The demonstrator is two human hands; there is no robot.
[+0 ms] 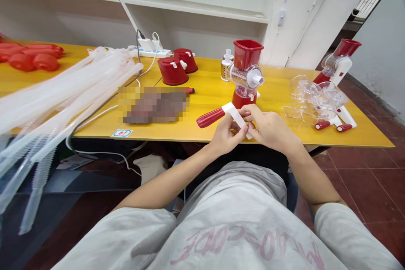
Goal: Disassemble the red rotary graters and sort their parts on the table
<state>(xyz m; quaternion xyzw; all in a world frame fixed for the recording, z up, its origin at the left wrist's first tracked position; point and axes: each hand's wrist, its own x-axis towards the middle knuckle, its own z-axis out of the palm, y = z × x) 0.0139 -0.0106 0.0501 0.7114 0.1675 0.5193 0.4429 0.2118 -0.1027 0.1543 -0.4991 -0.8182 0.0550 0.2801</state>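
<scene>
Just above the table's front edge, I hold a crank handle (233, 114) with a white arm and a red grip, the grip pointing left. My left hand (225, 136) is closed round the white arm, its thumb near the arm's lower end. At that same end the fingers of my right hand (268, 127) pinch the arm; part of them is hidden. Right behind my hands stands a rotary grater (248, 74) with a red hopper, a clear body and a red base. Its white hub faces right and carries no handle.
Metal grater drums (225, 69) stand behind the grater. Two red bases (172, 71) sit left of it. Clear plastic parts (316, 97), more crank handles (346, 120) and another grater (340, 61) are at right. Long clear plastic tubes (72, 80) and cables lie at left.
</scene>
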